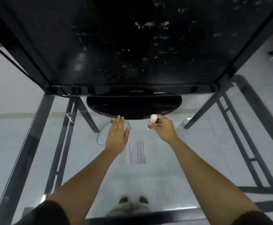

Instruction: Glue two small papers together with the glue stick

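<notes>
A small white paper with dark lines (136, 152) lies flat on the glass table between my two forearms. My right hand (164, 128) grips a white glue stick (152, 121) with a red end, tilted, just above and to the right of the paper. My left hand (118, 135) hovers flat, fingers together and extended, left of the paper, near the monitor's base. I can only make out one paper.
A large black monitor (132, 46) stands at the back on a round black base (134, 107). A thin dark cable (103, 132) loops under my left hand. The glass table (35, 135) has a dark metal frame (26, 143); floor and feet show through.
</notes>
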{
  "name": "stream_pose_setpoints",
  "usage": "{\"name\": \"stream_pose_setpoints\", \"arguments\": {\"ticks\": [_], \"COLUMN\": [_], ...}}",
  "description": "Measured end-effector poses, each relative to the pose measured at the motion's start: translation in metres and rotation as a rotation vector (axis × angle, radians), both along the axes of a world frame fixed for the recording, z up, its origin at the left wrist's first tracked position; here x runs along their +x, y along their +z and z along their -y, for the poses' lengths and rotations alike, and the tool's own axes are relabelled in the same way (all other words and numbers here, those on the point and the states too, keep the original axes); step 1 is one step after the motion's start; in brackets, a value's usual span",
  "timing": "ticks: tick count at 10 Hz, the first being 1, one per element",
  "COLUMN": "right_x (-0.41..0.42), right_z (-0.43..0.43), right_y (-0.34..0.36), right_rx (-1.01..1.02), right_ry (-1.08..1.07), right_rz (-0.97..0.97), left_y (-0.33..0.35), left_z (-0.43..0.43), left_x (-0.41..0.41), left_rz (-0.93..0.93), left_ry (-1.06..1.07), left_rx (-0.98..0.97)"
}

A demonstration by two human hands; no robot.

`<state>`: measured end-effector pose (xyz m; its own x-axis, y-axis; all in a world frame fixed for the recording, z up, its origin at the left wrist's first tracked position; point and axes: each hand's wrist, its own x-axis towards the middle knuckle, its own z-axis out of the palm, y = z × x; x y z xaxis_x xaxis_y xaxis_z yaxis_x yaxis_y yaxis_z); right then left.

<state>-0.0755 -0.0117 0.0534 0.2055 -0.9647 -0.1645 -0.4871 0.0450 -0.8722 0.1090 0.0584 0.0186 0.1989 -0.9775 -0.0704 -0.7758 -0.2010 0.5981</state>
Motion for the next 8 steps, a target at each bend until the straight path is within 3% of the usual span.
{"name": "stream_pose_setpoints", "arguments": {"ticks": [4,6,8], "right_x": [-0.010,-0.012,-0.015], "right_z": [0.003,0.005,0.005], "right_y": [-0.041,-0.046,-0.030], "right_rx": [-0.030,-0.009,0.058], "right_ry": [0.075,0.094,0.013], "right_rz": [-0.114,-0.136,-0.075], "left_y": [-0.067,-0.072,-0.049], "left_z": [-0.021,-0.025,-0.015], "left_x": [0.019,0.018,0.020], "left_rz": [0.297,0.348,0.299], "left_ry": [-0.031,-0.026,-0.044], "left_rx": [0.174,0.258,0.186]}}
